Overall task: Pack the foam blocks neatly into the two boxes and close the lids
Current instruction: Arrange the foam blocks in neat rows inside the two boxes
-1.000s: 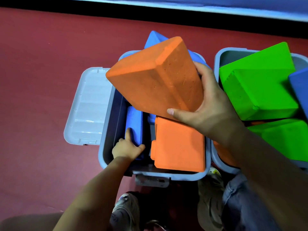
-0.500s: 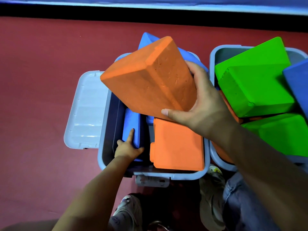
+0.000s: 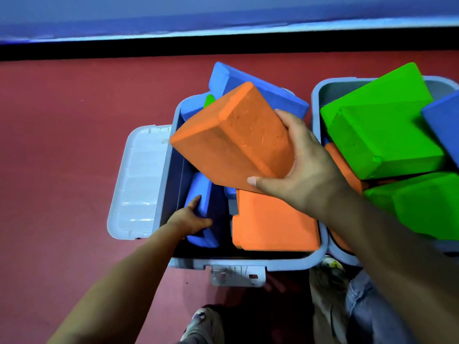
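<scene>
- under the right hand (image 3: 305,170), an orange foam block (image 3: 233,142) is held tilted above the left box (image 3: 248,263); thumb on the near lower edge, fingers wrapped over the far end, so the hand is clamped on the block.
- directly below that hand, a second orange block (image 3: 273,222) lies flat in the near right part of the left box.
- beyond the fingers of the right hand, a blue block (image 3: 260,90) leans across the far rim of the left box; a sliver of green (image 3: 209,100) shows just left of it.
- the left hand (image 3: 191,218) reaches down inside the left box, near its left wall.
- against the left hand, a blue block (image 3: 201,194) stands on edge; thumb and fingers close around its near end, gripping it.
- left of the left hand, the open lid (image 3: 139,184) of the left box lies flat on the red floor (image 3: 62,145), joined to the box wall.
- nearer than the left hand, a grey latch (image 3: 237,275) hangs from the front rim of the left box.
- right of the right hand, the right box (image 3: 316,95) holds two green blocks (image 3: 382,132) and (image 3: 422,204) piled above the rim, an orange block (image 3: 342,167) beneath them, and a blue block (image 3: 444,117) at the frame edge.
- no lid for the right box is in view.
</scene>
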`<state>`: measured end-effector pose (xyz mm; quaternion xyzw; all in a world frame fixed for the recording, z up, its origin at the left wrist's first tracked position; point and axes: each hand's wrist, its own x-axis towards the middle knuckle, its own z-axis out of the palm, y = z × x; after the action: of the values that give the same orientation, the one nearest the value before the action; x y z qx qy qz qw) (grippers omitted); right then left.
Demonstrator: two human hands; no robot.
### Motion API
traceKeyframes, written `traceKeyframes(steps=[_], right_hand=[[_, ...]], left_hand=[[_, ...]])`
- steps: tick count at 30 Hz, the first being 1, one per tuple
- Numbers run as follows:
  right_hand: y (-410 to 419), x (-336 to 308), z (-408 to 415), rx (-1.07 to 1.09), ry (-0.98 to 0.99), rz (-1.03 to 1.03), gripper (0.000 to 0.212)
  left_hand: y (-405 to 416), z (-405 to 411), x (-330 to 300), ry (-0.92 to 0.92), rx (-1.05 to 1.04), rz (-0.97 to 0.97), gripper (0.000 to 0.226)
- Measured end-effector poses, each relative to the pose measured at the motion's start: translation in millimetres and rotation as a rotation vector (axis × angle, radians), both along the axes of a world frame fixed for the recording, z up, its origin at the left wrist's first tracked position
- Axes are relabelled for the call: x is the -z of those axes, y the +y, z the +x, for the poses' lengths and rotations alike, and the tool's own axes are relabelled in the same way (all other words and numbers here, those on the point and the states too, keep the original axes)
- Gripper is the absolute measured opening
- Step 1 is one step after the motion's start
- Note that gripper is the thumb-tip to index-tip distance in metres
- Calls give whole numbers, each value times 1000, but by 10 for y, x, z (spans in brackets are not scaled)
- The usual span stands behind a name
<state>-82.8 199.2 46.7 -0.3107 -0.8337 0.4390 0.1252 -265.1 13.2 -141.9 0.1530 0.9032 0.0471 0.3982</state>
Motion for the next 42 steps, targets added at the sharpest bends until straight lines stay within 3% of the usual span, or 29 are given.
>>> traceKeyframes(steps=[8, 12, 15, 24, 29, 33, 38, 42], right_hand=[[59, 47, 28, 11, -66, -71, 104], [78, -14, 18, 55, -2, -30, 103], [121, -37, 37, 101, 56, -56, 103], [127, 35, 31, 89, 51, -52, 105], [100, -54, 23, 110, 157, -28, 101], [116, -125, 33, 177, 274, -34, 100], [169, -158, 88, 229, 341, -34, 101], [153, -146, 125, 198, 319, -6, 102]], left_hand=[[-150, 303, 156, -31, -128, -3, 93], [-180, 510, 199, 71, -314, 84, 95], [-219, 699, 209, 249, -365, 103, 88], [-95, 588, -328, 472, -515, 492, 77], [0, 223, -1007, 475, -310, 482, 92], [-92, 169, -1536, 421, -219, 433, 88], [-272, 366, -2006, 344, 365, 306, 90], [-297, 474, -1890, 259, 709, 213, 95]])
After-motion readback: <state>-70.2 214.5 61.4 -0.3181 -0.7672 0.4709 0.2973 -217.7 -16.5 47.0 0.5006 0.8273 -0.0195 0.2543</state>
